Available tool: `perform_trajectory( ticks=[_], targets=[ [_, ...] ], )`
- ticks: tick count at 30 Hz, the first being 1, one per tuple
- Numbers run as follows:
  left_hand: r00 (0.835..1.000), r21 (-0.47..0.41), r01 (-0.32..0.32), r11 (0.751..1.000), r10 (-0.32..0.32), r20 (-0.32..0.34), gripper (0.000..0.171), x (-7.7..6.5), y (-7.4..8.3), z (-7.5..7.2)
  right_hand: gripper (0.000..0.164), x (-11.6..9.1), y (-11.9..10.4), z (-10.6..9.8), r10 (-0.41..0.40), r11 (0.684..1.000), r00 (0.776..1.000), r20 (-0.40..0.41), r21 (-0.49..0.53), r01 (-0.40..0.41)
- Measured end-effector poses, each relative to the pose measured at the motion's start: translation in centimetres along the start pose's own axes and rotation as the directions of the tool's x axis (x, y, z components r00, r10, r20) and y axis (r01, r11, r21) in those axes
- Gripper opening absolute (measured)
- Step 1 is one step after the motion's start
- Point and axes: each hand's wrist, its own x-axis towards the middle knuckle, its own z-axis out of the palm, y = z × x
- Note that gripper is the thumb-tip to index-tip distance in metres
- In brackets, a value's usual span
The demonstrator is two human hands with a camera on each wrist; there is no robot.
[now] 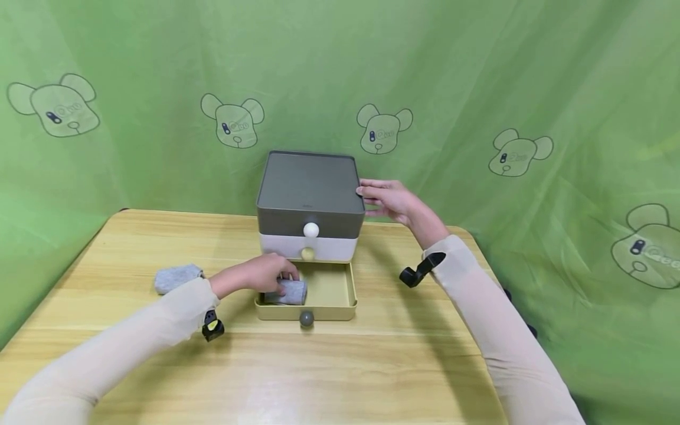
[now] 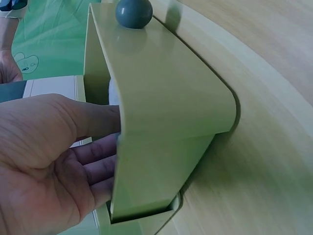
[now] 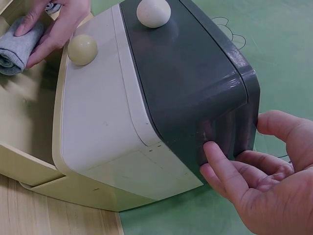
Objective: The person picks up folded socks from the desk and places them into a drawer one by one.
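Observation:
A rolled grey cloth (image 1: 291, 292) lies in the left part of the pulled-out yellow bottom drawer (image 1: 333, 286). My left hand (image 1: 268, 273) reaches over the drawer's side wall and holds the roll between thumb and fingers. In the right wrist view the spiral end of the cloth (image 3: 14, 49) shows beside that hand (image 3: 66, 22). The drawer front hides my left fingertips in the left wrist view. My right hand (image 1: 392, 199) rests its fingers on the right side of the drawer box's dark grey top tier (image 1: 313, 183), thumb at the upper edge.
Another rolled grey cloth (image 1: 177, 277) lies on the wooden table (image 1: 297, 372), left of the drawer box. The box's white middle tier (image 1: 281, 245) is closed. Round knobs stick out in front, a dark one (image 1: 306, 319) on the drawer. A green curtain (image 1: 319, 71) hangs behind.

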Motion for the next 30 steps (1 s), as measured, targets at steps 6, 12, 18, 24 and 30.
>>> perform_trajectory(
  ticks=[6,12,18,24,30],
  targets=[
    [1.000,0.023,0.008,1.000,-0.008,0.018,0.032,0.3,0.1,-0.2,0.063,0.1,0.0,0.0,-0.001,1.000,1.000,0.004,0.004,0.001],
    [0.999,0.045,0.047,0.998,-0.048,0.026,0.035,0.2,0.6,-0.6,0.062,0.1,0.0,0.1,0.004,1.000,1.000,-0.006,0.010,-0.004],
    [0.999,0.036,0.038,0.999,-0.038,0.013,0.036,-0.3,0.7,-1.0,0.062,0.0,0.0,0.1,0.007,1.000,1.000,-0.004,0.001,-0.007],
    [1.000,-0.032,0.021,0.999,-0.022,-0.009,0.038,-1.0,0.7,-1.5,0.061,0.0,0.0,0.1,0.002,1.000,1.000,-0.013,-0.002,-0.002],
    [1.000,-0.089,0.020,0.996,-0.021,-0.010,0.036,-1.8,0.6,-2.5,0.062,0.1,0.0,0.0,0.006,1.000,1.000,-0.015,-0.005,-0.006]
  ],
)
